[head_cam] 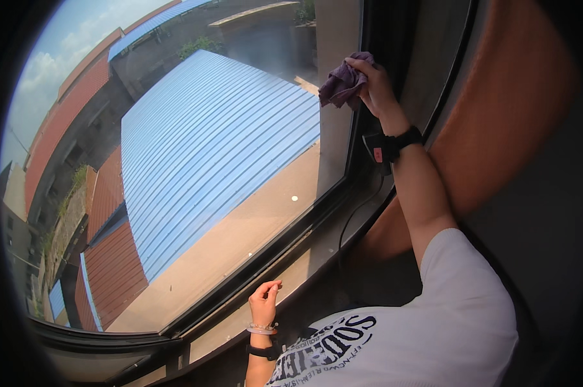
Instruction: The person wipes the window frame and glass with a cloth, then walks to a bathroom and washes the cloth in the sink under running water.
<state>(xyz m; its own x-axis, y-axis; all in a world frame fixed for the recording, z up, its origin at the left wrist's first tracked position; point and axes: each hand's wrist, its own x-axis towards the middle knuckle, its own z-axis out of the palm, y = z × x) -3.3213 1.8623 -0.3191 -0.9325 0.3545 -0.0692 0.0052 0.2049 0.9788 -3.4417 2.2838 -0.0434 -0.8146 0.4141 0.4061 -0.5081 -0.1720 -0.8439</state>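
A crumpled purple cloth [344, 82] is bunched in my right hand [376, 87], at the right edge of the window pane beside the dark frame. A black device is strapped to that wrist, and a thin cable hangs from it. Lower down, my left hand [264, 300] is near the window sill, its fingers bent and nothing seen in them; whether it touches the sill I cannot tell. Bracelets and a black band circle the left wrist. The window glass [272, 159] spans the area in front of me.
The black window frame [252, 266] runs diagonally below the glass, with a pale sill [291, 261] beside it. An orange-brown curtain or panel [504, 111] stands at the right. Beyond the glass lie a blue corrugated metal roof [219, 145] and red-brown roofs [112, 271].
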